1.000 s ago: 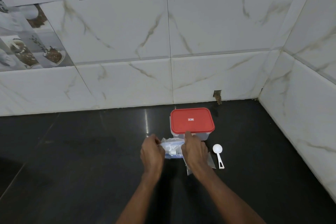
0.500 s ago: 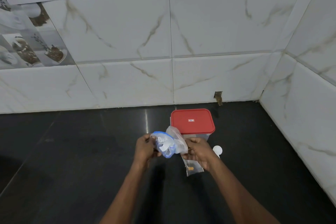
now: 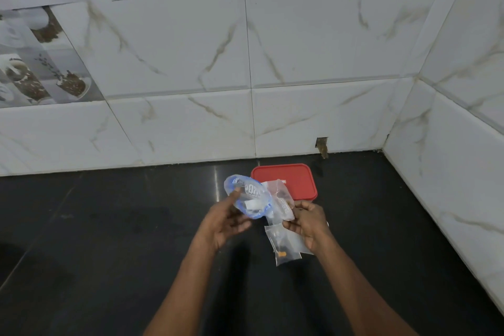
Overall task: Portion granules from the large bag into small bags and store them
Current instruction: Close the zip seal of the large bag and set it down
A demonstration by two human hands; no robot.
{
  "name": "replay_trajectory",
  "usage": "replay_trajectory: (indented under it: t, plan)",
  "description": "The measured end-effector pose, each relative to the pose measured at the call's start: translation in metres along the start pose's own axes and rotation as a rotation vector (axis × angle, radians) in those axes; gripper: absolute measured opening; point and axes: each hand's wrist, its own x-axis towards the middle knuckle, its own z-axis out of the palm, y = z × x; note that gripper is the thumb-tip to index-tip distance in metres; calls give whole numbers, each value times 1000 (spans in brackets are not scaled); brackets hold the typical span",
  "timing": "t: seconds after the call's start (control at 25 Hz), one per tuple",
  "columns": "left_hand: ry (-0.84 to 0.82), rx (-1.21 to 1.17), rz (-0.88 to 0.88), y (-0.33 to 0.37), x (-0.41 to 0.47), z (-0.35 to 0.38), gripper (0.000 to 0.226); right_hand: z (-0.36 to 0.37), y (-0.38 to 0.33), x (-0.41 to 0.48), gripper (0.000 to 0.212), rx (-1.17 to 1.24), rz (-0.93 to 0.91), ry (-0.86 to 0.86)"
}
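Observation:
My left hand (image 3: 226, 222) holds a clear large bag (image 3: 249, 195) with a blue zip rim and white print, lifted above the black counter. Its mouth is pulled round and wide. My right hand (image 3: 306, 222) pinches the bag's lower right part, where brownish granules show through the plastic. Small clear bags (image 3: 285, 247) hang or lie just under my right hand, one with an orange speck at its bottom. Behind the bags stands a box with a red lid (image 3: 293, 180), closed. The white spoon is hidden behind my right hand.
The black counter (image 3: 109, 240) runs left and toward me. White marble-look tiled walls (image 3: 313, 63) close the back and the right side, forming a corner at the right. Papers and picture tiles hang on the wall at upper left.
Both hands lifted the large bag off the counter from in front of the red-lidded box. Its blue-rimmed mouth now stands wide between my hands, and my right hand covers the spoon.

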Motion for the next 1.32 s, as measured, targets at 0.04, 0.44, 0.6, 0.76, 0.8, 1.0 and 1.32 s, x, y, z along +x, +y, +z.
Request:
replay_trajectory:
  t: [0.04,0.44,0.6,0.76,0.8,1.0,1.32]
  plan:
    - [-87,-81,-79,-5,-6,5,33,1,1,-1,5,29,-2,-7]
    - [42,-223,-267,-10,0,17,9,-2,19,11,12,-204,-300,165]
    - [29,-152,-345,-4,6,2,17,-17,13,14,12,-191,-293,150]
    - [123,-142,-108,-14,0,7,22,-15,15,14,13,-106,-238,144]
    - [192,-73,97,-21,-5,12,33,-13,15,13,13,-55,-215,144]
    - [358,565,1042,-54,-23,23,50,-6,17,9,15,106,-127,154]
    - [465,1025,1457,-37,7,-1,15,-6,16,-1,16,150,-96,40]
